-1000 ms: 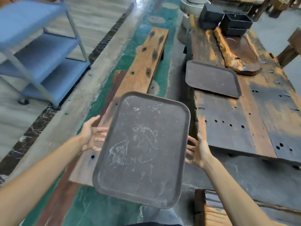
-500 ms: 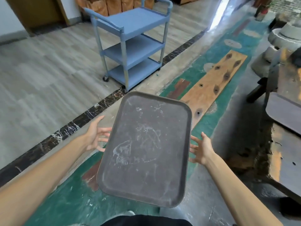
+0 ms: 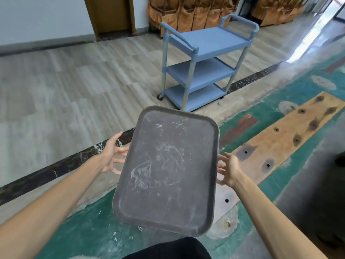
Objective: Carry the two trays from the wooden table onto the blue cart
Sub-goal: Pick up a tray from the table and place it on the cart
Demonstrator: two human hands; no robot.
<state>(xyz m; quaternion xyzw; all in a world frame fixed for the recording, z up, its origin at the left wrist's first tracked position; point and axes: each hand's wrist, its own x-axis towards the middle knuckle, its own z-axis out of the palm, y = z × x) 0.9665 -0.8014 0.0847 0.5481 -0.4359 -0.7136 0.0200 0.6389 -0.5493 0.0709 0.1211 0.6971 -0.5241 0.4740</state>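
I hold a dark brown rectangular tray [image 3: 168, 171] with white scuff marks level in front of me, above the floor. My left hand [image 3: 112, 156] supports its left long edge with fingers under the rim. My right hand [image 3: 228, 169] does the same on the right edge. The blue cart [image 3: 207, 66] with three shelves stands ahead, just beyond the tray's far end, all shelves bare. The second tray and the wooden table are out of view.
A long wooden plank [image 3: 280, 143] with dark holes lies on the green painted floor at the right. A black marble strip [image 3: 61, 165] separates the green floor from the pale wood-look floor. Orange-covered furniture [image 3: 188, 14] and a brown door [image 3: 110, 14] line the back wall.
The view has swung left, away from the wooden table and second tray. The cart now stands centred and nearer. Both hands keep the same hold on the tray.
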